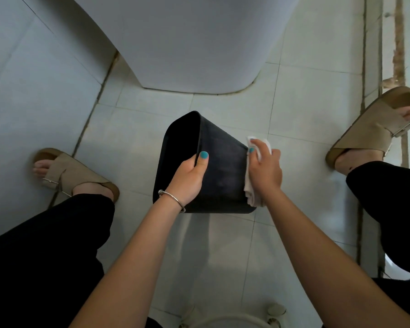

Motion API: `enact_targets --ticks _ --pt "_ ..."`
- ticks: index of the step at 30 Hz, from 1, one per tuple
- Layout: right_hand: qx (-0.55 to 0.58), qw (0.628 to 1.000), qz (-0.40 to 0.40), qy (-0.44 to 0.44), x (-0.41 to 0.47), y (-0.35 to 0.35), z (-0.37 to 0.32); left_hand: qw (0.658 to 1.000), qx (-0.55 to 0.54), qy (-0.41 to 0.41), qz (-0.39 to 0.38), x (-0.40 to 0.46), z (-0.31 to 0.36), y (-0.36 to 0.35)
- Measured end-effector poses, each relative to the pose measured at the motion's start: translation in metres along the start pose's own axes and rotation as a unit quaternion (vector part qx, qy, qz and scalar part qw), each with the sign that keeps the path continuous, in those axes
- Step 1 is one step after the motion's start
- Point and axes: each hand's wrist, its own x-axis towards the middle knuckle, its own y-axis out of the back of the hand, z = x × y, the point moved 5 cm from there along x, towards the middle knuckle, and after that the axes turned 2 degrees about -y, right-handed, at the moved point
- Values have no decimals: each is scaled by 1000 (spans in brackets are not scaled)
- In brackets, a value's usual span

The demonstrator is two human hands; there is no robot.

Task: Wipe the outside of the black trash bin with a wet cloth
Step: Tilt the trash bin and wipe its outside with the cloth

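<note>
Head view: bin [219, 171] tipped on its side mid-frame above the tile floor [294, 110], mouth facing left. Left hand [187, 178] grips the rim (thumb outside). Right hand [265, 169] presses cloth [252, 185] against the bin's right end.

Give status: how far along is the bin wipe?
Done: cannot tell; no side looks clearly wiped. In hand: left hand grips the tilted black bin at its rim; right hand presses the white cloth against its base end. Left: probably the remaining sides.
</note>
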Motion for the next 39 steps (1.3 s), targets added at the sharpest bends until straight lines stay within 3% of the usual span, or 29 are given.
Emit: enact_targets --ticks 4,10,20,30,39 --pt "31 993 6 -116 2 -9 47 999 22 -17 -22 4 2 1" --pt "103 978 33 -179 -29 -25 63 996 62 -43 -37 7 0 10" --pt "194 963 46 -184 -77 -28 51 993 95 -43 -47 12 1 14" --pt "230 950 45 -209 -93 -26 48 962 226 -152 -8 19 11 21" --pt "306 934 54 -177 -112 -19 62 977 176 -76 -89 35 15 24"
